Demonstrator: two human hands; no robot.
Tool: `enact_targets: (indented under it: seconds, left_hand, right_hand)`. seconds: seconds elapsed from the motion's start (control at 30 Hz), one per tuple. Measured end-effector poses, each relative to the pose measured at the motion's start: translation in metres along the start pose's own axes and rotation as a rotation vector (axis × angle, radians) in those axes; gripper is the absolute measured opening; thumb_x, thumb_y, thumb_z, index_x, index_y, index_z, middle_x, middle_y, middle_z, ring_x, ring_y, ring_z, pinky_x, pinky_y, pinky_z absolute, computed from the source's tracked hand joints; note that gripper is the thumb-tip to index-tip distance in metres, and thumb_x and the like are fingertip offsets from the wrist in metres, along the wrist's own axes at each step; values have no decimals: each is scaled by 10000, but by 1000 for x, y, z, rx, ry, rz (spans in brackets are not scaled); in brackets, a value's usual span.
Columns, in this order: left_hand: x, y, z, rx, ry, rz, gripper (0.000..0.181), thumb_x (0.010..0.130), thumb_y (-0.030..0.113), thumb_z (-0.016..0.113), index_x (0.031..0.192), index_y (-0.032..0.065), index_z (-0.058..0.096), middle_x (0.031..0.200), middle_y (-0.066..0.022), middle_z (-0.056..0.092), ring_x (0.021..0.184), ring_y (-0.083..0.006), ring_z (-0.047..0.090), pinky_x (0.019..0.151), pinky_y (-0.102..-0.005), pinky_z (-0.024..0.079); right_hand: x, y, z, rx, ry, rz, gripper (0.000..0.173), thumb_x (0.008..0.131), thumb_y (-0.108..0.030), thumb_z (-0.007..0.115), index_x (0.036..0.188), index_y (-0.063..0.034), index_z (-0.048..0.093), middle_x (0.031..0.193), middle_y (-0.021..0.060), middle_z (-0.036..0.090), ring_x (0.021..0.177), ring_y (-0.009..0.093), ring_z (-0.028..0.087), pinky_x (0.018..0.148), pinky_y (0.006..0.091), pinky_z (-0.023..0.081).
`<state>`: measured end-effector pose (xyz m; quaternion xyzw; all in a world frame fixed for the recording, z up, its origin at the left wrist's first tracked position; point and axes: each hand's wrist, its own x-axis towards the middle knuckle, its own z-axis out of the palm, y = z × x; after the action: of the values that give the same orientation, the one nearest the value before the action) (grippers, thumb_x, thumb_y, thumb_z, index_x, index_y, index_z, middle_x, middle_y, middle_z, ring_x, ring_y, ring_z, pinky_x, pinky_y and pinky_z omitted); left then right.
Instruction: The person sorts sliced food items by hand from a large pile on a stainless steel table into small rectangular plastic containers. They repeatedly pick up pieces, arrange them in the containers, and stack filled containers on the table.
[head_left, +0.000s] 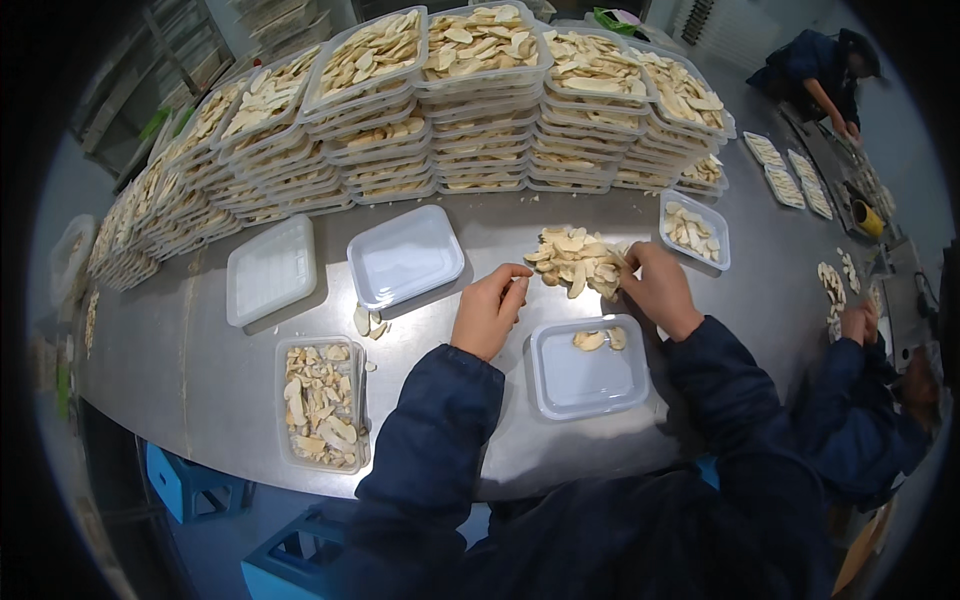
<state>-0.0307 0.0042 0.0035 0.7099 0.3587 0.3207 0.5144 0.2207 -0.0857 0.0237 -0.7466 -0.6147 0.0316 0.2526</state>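
A loose pile of pale dried slices (574, 259), mushroom by their look, lies on the steel table. My right hand (660, 289) is at the pile's right edge, thumb and fingers pinched on some slices. Left of the pile, my left hand (491, 307) hovers with loosely curled fingers, thumb and forefinger slightly apart; nothing shows between them. Below the pile sits a white plastic tray (589, 382) with two slices (600, 340) near its far edge. A smaller filled tray (695, 231) stands beyond my right hand.
Stacked clear trays of slices (480, 97) wall off the table's (495, 217) far side. At left are a white tray (405, 259), an upturned-looking translucent tray (271, 271) and a tub of broken pieces (322, 401). Blue stools (300, 555) stand below; two people work at right.
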Motion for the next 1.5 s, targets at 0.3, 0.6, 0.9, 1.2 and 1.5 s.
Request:
enact_targets:
  seconds: [0.3,0.6,0.9,1.2,1.5]
  left_hand:
    - [0,-4,1,-2,-14,3,216,973,146,512,1086,27,652,689,-30,592,555,-75,536,519,-239,436]
    - [1,-6,0,20,35,8,212,976,155,519,1090,38,655,677,-23,590,549,-75,539,511,-239,433]
    - [5,-8,-1,-76,102,1,192,967,138,529,1065,25,651,664,-69,624,541,-141,582,545,-280,477]
    - [4,-12,-4,-26,123,62,178,933,109,544,1036,19,658,669,-132,644,552,-217,610,564,-324,473]
    - [5,-8,-2,-21,101,35,204,949,122,522,1055,20,664,679,-69,626,557,-139,578,547,-282,469]
  right_hand:
    - [-28,-61,-18,385,-558,-109,148,868,-99,616,956,18,635,777,171,661,695,308,636,659,365,496]
    - [-15,-71,-7,92,-469,-215,154,855,-136,646,925,-20,573,794,170,649,773,340,646,669,422,492]
    - [24,-62,26,-187,-204,-518,150,821,-160,666,902,-60,588,851,91,588,732,298,623,634,411,501]
    - [-8,-95,-25,215,-501,-513,125,836,-173,685,905,-82,635,797,71,590,697,274,624,610,372,504]
    - [-66,-82,-2,5,-390,-808,135,825,-161,666,885,-65,592,752,55,561,675,237,623,564,342,504]
